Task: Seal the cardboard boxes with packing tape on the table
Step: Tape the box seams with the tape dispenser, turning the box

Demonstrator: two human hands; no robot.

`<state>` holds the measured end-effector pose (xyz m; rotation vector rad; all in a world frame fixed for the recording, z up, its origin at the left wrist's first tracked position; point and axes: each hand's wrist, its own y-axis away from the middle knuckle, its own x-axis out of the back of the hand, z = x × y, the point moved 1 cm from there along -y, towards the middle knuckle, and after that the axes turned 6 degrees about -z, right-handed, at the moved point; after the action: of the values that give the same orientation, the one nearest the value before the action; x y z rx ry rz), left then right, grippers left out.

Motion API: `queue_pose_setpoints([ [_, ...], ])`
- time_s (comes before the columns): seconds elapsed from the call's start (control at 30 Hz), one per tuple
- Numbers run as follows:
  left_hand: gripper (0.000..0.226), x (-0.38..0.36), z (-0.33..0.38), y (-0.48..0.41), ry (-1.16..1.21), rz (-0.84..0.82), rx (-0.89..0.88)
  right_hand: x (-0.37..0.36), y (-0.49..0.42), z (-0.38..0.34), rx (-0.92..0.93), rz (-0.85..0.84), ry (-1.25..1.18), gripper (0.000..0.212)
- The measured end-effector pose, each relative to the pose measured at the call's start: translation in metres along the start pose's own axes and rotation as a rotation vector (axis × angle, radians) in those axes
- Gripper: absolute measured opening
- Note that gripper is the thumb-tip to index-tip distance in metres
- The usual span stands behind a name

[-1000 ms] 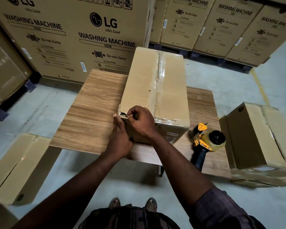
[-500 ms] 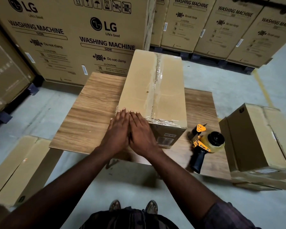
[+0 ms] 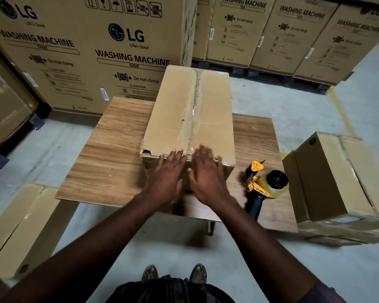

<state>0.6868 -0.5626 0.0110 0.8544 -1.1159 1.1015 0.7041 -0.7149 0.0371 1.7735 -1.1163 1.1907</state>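
Observation:
A long cardboard box [image 3: 173,110] lies lengthwise on the wooden table [image 3: 109,162], with clear tape running down its middle seam. My left hand [image 3: 166,178] and my right hand [image 3: 208,176] lie flat with straight fingers over the box's near edge, side by side, a small gap between them. The near left corner of the box looks torn and slightly lifted. A yellow tape dispenser [image 3: 265,184] with a black handle lies on the table, right of the box, apart from both hands.
Two stacked cardboard boxes [image 3: 341,182] stand at the table's right end. Another flat box [image 3: 15,228] lies on the floor at the left. Large washing machine cartons [image 3: 92,51] wall off the back. My feet [image 3: 173,274] stand on the grey concrete floor.
A second ago both hands pinched the box's near left corner. They then flattened over the near edge and have since slid to the right along it, spreading slightly apart.

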Motion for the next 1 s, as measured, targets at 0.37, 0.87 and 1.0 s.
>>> queue_pose_setpoints([
  [0.37, 0.057, 0.006, -0.054, 0.021, -0.020, 0.194, 0.064, -0.008, 0.041, 0.061, -0.074, 0.116, -0.036, 0.063],
  [0.87, 0.055, -0.008, -0.020, 0.024, 0.049, 0.223, 0.081, 0.001, 0.048, 0.093, -0.210, 0.136, -0.105, 0.072],
  [1.0, 0.054, -0.007, -0.009, 0.016, 0.170, 0.253, 0.153, 0.008, 0.039, 0.090, -0.138, 0.151, -0.190, 0.073],
])
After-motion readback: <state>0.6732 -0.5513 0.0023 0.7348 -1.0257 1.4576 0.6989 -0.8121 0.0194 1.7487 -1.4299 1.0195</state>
